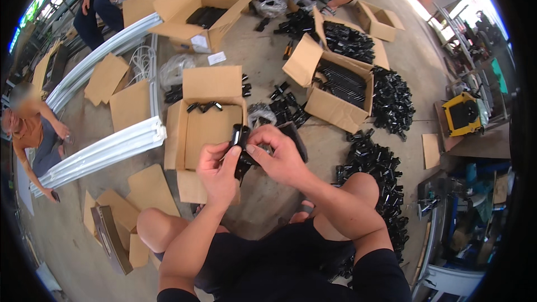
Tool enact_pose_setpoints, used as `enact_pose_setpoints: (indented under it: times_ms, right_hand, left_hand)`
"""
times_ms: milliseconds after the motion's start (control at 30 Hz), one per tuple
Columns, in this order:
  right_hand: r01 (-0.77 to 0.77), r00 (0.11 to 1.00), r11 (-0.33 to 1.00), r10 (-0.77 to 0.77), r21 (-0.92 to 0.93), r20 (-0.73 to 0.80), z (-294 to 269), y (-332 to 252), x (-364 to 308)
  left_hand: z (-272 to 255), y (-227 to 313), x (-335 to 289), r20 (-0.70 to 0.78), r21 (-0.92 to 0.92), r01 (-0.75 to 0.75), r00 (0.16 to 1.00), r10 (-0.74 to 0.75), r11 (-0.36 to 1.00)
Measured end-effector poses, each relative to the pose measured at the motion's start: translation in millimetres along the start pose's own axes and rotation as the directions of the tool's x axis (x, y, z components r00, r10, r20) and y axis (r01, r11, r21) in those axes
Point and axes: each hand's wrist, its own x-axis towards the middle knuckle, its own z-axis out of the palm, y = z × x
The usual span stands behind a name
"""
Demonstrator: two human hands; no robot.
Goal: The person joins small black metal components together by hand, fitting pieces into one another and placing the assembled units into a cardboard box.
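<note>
Between my two hands is a glossy black tubular fitting point(239, 134), held upright above the near side of an open cardboard box. My left hand point(219, 170) grips it from the left, thumb pressed on its front. My right hand point(278, 155) is closed at its right side, fingers pinched against it; the fingertips are partly hidden. More black material shows just below the fitting, its shape unclear. The open cardboard box point(174, 137) has a few small black fittings point(204, 106) lying at its far side.
Heaps of black fittings point(372, 170) spread along my right. Another box point(335, 109) holds ridged black parts. White metal profiles point(106, 154) lie at left, near flattened cardboard point(154, 190). A person point(36, 128) crouches at far left; others are at the back. A yellow machine point(463, 114) stands right.
</note>
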Motion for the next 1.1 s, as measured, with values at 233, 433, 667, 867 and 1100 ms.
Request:
enact_pose_setpoints:
  times_ms: [233,433,667,867,1100]
  right_hand:
    - [-0.318,0.925,0.874,0.202,0.367,0.321,-6.5,-11.2,-1.5]
    - [-0.316,0.930,0.918,0.249,0.240,0.270,-1.2,-15.6,-4.8]
    - [-0.370,0.929,0.844,0.348,0.387,0.130,18.7,1.1,-7.7]
    - [-0.314,0.931,0.829,0.364,0.462,-0.020,24.9,4.2,-7.6]
    - [-0.335,0.936,0.888,0.352,0.315,0.002,14.5,13.1,-5.3]
  left_hand:
    - [-4.6,-0.7,11.5,-0.052,-0.201,0.063,0.996,-0.075,0.978]
    - [-10.4,-1.4,12.5,-0.086,-0.167,0.065,0.993,-0.080,0.984]
    - [-7.7,-3.3,5.9,-0.042,-0.018,-0.021,0.999,0.020,1.000]
    - [-2.8,-3.4,1.2,0.006,0.014,0.006,1.000,-0.006,1.000]
    - [0.7,-6.9,3.2,0.020,0.000,0.018,1.000,-0.018,1.000]
